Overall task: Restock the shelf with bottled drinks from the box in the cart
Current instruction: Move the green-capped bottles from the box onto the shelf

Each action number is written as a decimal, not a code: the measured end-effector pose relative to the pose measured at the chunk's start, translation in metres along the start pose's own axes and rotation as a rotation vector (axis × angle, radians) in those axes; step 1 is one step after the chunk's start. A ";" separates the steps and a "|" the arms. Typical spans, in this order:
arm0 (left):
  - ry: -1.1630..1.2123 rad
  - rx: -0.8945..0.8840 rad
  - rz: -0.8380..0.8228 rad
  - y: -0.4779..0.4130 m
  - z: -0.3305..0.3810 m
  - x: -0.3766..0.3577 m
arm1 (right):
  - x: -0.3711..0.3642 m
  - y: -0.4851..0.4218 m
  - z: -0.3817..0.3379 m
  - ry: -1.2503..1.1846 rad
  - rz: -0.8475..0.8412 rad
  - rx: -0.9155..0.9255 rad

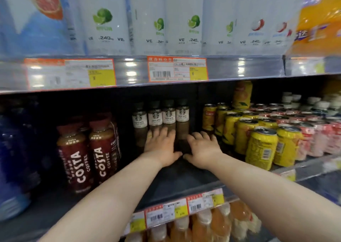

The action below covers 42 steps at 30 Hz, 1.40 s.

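The left hand lay spread, palm forward, with its fingers flat against the lower bodies of the Starbucks latte bottles, pressing rather than gripping any one of them. The right hand was likewise spread with fingers loosely curved, its fingertips at the foot of the rightmost bottle of that row; whether it actually touched the glass could not be told. The two thumbs nearly met just in front of the bottles, and both bare forearms reached in from the front edge of the shelf. The four latte bottles stood upright side by side at the back of the dark shelf board, well behind its front lip. To the left of those bottles stood two Costa Coffee bottles, nearer the front, and beyond them blurred dark blue bottles. To the right of the latte bottles were packed yellow cans, one more stacked on top, then pink-red cans. Above the latte bottles ran a shelf rail with price tags, carrying tall white lime-labelled bottles. Below them, under another tagged rail, stood orange drink bottles.
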State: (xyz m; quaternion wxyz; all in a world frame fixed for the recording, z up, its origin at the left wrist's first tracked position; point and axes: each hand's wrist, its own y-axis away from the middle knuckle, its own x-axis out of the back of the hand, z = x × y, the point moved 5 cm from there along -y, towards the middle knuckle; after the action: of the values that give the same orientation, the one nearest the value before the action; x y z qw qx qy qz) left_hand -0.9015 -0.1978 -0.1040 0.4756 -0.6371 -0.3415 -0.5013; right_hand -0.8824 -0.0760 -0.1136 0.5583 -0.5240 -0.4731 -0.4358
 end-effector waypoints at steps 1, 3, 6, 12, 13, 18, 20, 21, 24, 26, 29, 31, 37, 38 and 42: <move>-0.003 0.006 -0.022 0.010 0.001 0.000 | 0.001 0.008 -0.003 -0.003 0.009 0.017; -0.012 0.012 -0.052 0.031 0.004 0.002 | 0.005 0.023 -0.009 -0.001 0.054 0.068; -0.033 0.020 -0.029 0.066 0.009 0.014 | 0.014 0.048 -0.019 -0.024 0.112 0.149; -0.044 0.133 -0.058 0.136 0.035 0.028 | 0.013 0.111 -0.021 -0.060 0.059 0.258; -0.040 0.165 -0.070 0.150 0.040 0.029 | 0.014 0.124 -0.020 -0.078 0.063 0.281; -0.128 0.248 -0.147 0.232 0.070 0.029 | -0.006 0.196 -0.024 -0.140 -0.010 0.354; -0.169 0.272 -0.188 0.261 0.071 0.026 | -0.014 0.219 -0.035 -0.131 -0.056 0.390; -0.180 0.287 -0.198 0.275 0.069 0.026 | -0.016 0.229 -0.041 -0.146 -0.073 0.404; -0.192 0.359 -0.236 0.319 0.056 0.023 | -0.017 0.257 -0.067 -0.167 -0.085 0.469; -0.179 0.413 -0.255 0.351 0.041 0.021 | -0.019 0.275 -0.090 -0.146 -0.092 0.518; -0.150 0.495 -0.246 0.403 0.011 0.022 | -0.018 0.302 -0.135 -0.123 -0.088 0.586; -0.140 0.543 -0.237 0.441 -0.015 0.025 | -0.016 0.321 -0.174 -0.119 -0.084 0.631; -0.094 0.767 -0.297 0.605 -0.119 0.041 | -0.024 0.400 -0.341 -0.124 -0.134 0.789; -0.106 0.809 -0.306 0.641 -0.140 0.045 | -0.026 0.418 -0.375 -0.125 -0.154 0.830; -0.140 1.004 -0.302 0.781 -0.213 0.068 | -0.031 0.497 -0.503 -0.143 -0.183 1.003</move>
State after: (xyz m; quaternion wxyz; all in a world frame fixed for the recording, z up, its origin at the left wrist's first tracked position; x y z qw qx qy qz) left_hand -0.2382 -0.6481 -0.2352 0.6207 -0.3065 -0.6586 -0.2950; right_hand -0.3631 -0.5424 -0.2314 0.6667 -0.1765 -0.7049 -0.1654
